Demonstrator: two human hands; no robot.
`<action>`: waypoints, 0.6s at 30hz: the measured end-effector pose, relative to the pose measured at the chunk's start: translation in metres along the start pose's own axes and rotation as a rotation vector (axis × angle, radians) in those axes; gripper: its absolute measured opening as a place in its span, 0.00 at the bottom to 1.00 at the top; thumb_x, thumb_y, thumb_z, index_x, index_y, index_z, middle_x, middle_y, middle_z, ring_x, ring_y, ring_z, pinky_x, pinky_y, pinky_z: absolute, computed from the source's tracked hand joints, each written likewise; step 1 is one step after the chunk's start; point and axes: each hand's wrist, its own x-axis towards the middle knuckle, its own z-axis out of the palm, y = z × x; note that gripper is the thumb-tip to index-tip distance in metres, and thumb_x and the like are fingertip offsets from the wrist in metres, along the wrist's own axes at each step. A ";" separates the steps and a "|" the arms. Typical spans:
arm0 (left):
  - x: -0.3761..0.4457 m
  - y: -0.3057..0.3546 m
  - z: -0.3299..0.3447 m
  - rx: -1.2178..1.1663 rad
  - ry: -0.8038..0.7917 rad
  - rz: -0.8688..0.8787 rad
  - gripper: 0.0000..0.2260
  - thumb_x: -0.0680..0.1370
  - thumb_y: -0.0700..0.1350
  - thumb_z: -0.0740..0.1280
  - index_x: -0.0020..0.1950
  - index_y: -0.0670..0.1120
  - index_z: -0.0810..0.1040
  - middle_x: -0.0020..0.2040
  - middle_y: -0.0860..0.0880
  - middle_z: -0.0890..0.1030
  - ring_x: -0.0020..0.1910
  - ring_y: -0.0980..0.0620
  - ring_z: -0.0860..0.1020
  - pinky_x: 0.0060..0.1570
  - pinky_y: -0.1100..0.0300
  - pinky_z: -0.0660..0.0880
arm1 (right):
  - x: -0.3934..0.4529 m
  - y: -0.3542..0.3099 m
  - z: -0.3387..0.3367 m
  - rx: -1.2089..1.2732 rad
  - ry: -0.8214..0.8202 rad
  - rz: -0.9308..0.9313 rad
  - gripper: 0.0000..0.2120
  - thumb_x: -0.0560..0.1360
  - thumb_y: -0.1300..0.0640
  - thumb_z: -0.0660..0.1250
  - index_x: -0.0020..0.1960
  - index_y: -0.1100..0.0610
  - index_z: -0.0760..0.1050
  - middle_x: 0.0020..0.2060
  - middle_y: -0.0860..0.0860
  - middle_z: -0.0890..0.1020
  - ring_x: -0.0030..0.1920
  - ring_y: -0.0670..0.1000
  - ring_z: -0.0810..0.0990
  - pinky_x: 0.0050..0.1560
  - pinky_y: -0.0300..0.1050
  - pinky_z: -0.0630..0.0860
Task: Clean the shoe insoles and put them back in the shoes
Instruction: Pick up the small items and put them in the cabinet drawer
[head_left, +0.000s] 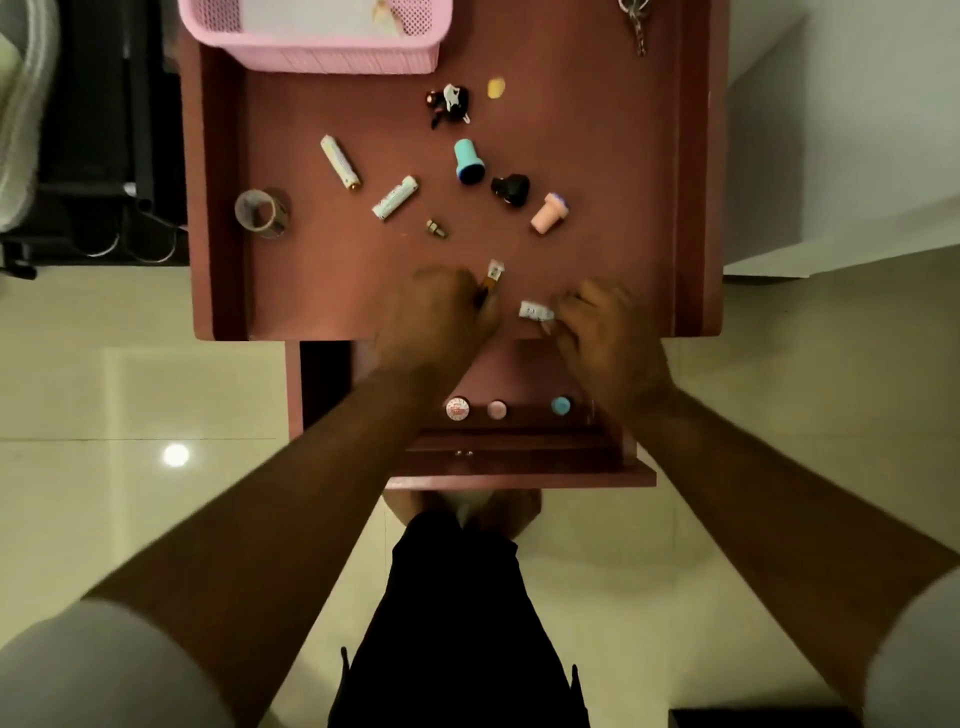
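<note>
Below, open drawer (519, 457) holds three small round-topped bottles (497, 409).

White-tipped tube (493, 274) in left hand (441, 312), white piece (535, 310) in right hand (608, 338)

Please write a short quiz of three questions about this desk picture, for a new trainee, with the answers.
1. True or false: the pink basket stands at the far edge of the desk.
2. Which lies nearest the tape roll? A) keys B) white tube C) pink stopper
3. Fill in: the left hand and right hand each hold a small ____ item.

Key: 1 true; 2 B; 3 white. No shoes or insoles are in view.
</note>
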 end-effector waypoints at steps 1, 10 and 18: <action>-0.018 -0.009 0.003 0.030 -0.025 0.045 0.15 0.79 0.51 0.65 0.36 0.43 0.76 0.35 0.44 0.76 0.35 0.42 0.75 0.33 0.54 0.66 | -0.014 -0.004 0.003 0.031 -0.012 -0.001 0.11 0.76 0.56 0.61 0.48 0.61 0.79 0.40 0.57 0.77 0.42 0.58 0.75 0.41 0.51 0.74; -0.025 -0.100 0.067 0.481 -0.424 0.055 0.13 0.80 0.42 0.62 0.64 0.47 0.76 0.60 0.44 0.80 0.57 0.42 0.79 0.52 0.54 0.74 | -0.041 -0.019 0.094 0.070 -0.424 0.224 0.14 0.77 0.57 0.63 0.62 0.53 0.78 0.61 0.54 0.77 0.62 0.56 0.74 0.61 0.48 0.70; -0.008 -0.139 0.109 0.519 -0.340 0.154 0.15 0.82 0.46 0.60 0.68 0.48 0.72 0.63 0.43 0.78 0.59 0.41 0.77 0.52 0.52 0.73 | -0.025 -0.005 0.151 0.077 -0.571 0.284 0.17 0.78 0.59 0.62 0.66 0.55 0.74 0.67 0.55 0.72 0.66 0.58 0.71 0.66 0.48 0.67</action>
